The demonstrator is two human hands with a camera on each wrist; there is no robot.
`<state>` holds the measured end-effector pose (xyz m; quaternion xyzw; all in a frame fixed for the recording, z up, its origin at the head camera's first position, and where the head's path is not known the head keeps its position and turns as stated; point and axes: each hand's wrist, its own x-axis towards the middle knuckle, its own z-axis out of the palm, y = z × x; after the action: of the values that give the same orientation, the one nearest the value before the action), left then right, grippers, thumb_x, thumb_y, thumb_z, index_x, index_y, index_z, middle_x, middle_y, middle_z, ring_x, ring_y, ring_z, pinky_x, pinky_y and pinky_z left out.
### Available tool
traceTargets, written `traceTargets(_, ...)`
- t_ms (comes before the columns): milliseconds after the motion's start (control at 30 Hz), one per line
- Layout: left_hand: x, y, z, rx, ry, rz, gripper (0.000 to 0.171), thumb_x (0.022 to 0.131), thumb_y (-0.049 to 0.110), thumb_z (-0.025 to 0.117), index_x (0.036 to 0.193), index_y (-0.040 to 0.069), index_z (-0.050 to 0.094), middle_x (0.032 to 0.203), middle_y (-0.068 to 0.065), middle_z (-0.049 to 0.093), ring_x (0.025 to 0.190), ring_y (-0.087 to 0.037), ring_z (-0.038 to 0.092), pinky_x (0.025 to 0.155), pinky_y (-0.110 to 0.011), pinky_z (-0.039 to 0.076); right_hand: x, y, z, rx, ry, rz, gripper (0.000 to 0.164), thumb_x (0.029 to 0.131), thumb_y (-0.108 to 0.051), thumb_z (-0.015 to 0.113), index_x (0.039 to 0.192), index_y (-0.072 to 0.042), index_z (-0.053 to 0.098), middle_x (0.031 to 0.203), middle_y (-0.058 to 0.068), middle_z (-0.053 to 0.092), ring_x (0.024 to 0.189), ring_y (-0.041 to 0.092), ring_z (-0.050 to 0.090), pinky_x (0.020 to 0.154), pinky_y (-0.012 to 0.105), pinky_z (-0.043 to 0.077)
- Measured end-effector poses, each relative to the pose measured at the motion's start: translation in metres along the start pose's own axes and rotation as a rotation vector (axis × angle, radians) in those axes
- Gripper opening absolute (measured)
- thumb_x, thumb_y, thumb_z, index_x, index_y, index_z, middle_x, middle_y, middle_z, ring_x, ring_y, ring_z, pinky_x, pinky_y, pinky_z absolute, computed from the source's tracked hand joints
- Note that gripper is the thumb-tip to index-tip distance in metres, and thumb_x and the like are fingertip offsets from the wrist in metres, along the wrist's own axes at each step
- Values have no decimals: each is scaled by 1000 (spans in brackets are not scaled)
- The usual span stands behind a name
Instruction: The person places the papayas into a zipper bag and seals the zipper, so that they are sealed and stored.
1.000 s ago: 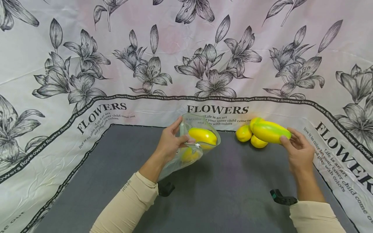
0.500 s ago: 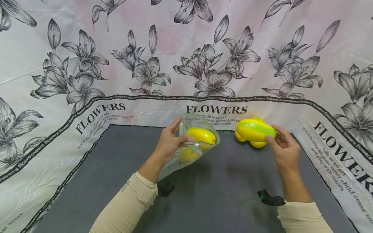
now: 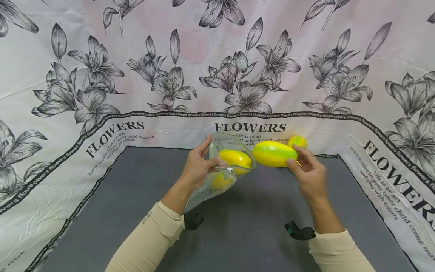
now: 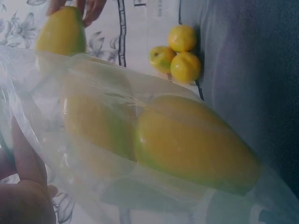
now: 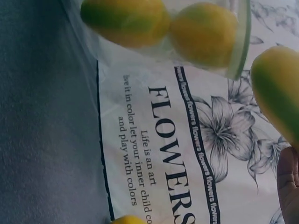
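In the head view my left hand (image 3: 197, 166) pinches the rim of a clear zip bag (image 3: 202, 196), whose mouth gapes to the right. Two yellow-green fruits lie inside: an upper fruit (image 3: 235, 155) near the mouth and a lower fruit (image 3: 221, 182) deeper in. My right hand (image 3: 310, 175) holds a long yellow-green fruit (image 3: 273, 154), shaped like a mango or papaya, by its right end. Its left tip points at the bag's mouth, outside it. The left wrist view shows the bagged fruits (image 4: 196, 144) blurred through the plastic.
Three small round yellow fruits (image 4: 183, 38) sit together at the table's back edge, mostly hidden behind the held fruit in the head view. The dark grey table (image 3: 142, 211) meets a white flower-print cloth (image 3: 190, 87) at the back and sides.
My right hand has carried the long fruit leftward, from over the round fruits to beside the bag's mouth. The left hand and bag have stayed nearly still.
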<state>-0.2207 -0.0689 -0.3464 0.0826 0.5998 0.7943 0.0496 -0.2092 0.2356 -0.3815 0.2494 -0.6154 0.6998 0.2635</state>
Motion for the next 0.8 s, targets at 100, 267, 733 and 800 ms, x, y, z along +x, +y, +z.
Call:
traceTargets(100, 0, 0, 1, -5, -7, -2, 78, 90, -14, 59, 153, 20, 29, 155, 8, 25, 76, -23, 70, 73, -36, 59, 0, 2, 5, -20, -27, -2, 41, 88, 12, 62, 128, 16, 51, 123, 22, 53, 108, 23, 57, 86, 23, 52)
traceTargets(267, -1, 1, 2, -9, -20, 2, 77, 90, -14, 58, 153, 20, 30, 155, 7, 25, 76, -22, 70, 72, -35, 59, 0, 4, 12, -38, -49, -17, 40, 88, 12, 62, 128, 13, 54, 125, 27, 51, 110, 24, 57, 90, 25, 51)
traceTargets(733, -3, 7, 7, -1, -34, 1, 78, 88, -14, 61, 152, 20, 32, 156, 0, 21, 77, -24, 70, 70, -35, 59, 5, 5, 28, -55, -87, -35, 43, 86, 12, 65, 127, 14, 53, 125, 25, 53, 105, 20, 60, 86, 25, 53)
traceTargets(800, -4, 8, 8, -3, -41, -4, 77, 89, -13, 60, 152, 21, 31, 157, -3, 17, 78, -24, 70, 71, -35, 59, 5, 5, 32, -49, -102, -33, 43, 86, 12, 65, 127, 14, 53, 126, 22, 54, 105, 20, 59, 85, 25, 54)
